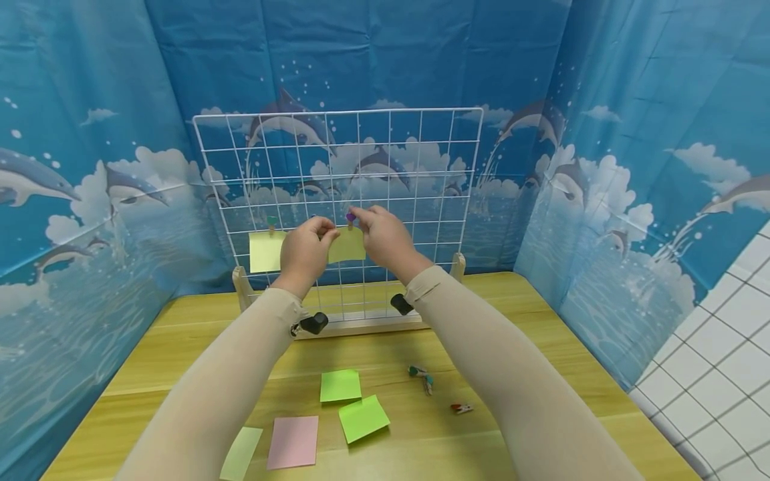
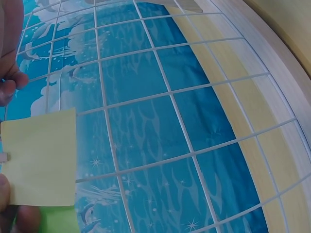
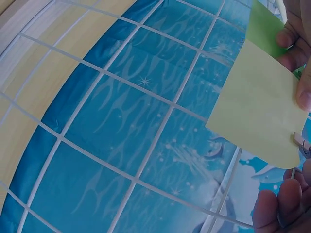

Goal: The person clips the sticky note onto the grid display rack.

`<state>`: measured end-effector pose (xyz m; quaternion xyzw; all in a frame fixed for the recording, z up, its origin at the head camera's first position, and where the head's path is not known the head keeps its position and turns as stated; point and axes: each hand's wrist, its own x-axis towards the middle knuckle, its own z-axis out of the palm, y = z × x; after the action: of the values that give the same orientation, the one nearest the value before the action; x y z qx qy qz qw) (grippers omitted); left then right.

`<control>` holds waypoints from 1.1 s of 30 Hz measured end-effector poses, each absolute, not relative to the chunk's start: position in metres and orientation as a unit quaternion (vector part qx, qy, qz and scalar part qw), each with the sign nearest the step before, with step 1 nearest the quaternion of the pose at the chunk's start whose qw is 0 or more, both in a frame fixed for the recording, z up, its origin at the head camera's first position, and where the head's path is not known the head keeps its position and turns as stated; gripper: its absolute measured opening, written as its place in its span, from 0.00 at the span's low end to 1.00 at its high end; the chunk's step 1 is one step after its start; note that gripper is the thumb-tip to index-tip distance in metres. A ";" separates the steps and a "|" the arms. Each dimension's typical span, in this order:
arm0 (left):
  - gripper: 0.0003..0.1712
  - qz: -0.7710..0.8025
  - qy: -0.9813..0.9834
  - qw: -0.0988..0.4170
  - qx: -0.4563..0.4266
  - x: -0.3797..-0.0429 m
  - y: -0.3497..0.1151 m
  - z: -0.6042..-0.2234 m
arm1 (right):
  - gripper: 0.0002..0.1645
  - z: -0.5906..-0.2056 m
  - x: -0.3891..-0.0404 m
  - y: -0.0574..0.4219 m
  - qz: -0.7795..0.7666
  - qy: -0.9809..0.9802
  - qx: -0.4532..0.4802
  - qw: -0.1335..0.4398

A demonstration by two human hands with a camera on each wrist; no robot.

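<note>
A yellow sticky note (image 1: 347,246) is at the white wire grid, with a purple-topped wooden clothespin (image 1: 351,218) at its upper edge. My left hand (image 1: 305,252) pinches the note by its left side; its fingertips (image 2: 4,190) show at the note in the left wrist view. The fingers of my right hand (image 1: 390,239) are at the clothespin's purple top and pinch it. Farther left, a paler yellow note (image 1: 263,252) hangs from a green-topped clothespin (image 1: 272,222). Behind my left hand, a green note (image 3: 264,30) is partly hidden.
The wire grid (image 1: 421,174) stands upright on a wooden base (image 1: 361,326). Two green notes (image 1: 340,386), a pink note (image 1: 293,442) and a pale yellow note (image 1: 242,453) lie on the table (image 1: 180,347). Several loose clothespins (image 1: 462,408) lie at the right. Dolphin-print curtains (image 1: 409,53) surround it.
</note>
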<state>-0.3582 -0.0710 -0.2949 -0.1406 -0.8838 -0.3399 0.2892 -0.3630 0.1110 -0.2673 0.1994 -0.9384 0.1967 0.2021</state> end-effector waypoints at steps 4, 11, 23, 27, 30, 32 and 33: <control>0.16 -0.336 -0.887 0.284 -0.139 -0.357 -0.070 -0.295 | 0.29 -0.271 -0.363 0.113 0.208 -0.935 0.205 0.204; 0.18 -0.324 -0.890 0.285 -0.146 -0.356 -0.072 -0.296 | 0.29 -0.274 -0.363 0.115 0.214 -0.930 0.213 0.209; 0.19 -0.275 -0.898 0.302 -0.165 -0.352 -0.078 -0.295 | 0.31 -0.274 -0.361 0.119 0.202 -0.929 0.221 0.215; 0.19 -0.267 -0.901 0.300 -0.165 -0.350 -0.079 -0.294 | 0.33 -0.274 -0.359 0.121 0.204 -0.930 0.220 0.214; 0.19 -0.271 -0.903 0.289 -0.163 -0.348 -0.081 -0.293 | 0.33 -0.275 -0.358 0.123 0.204 -0.929 0.223 0.215; 0.19 -0.273 -0.905 0.282 -0.162 -0.346 -0.083 -0.293 | 0.33 -0.277 -0.357 0.125 0.202 -0.928 0.228 0.216; 0.19 -0.272 -0.907 0.279 -0.162 -0.344 -0.084 -0.293 | 0.33 -0.278 -0.357 0.126 0.200 -0.926 0.231 0.219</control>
<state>-0.3445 -0.0840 -0.2930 -0.1618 -0.9066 -0.2718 0.2792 -0.3565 0.1263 -0.2776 0.2314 -0.9265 0.2004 0.2190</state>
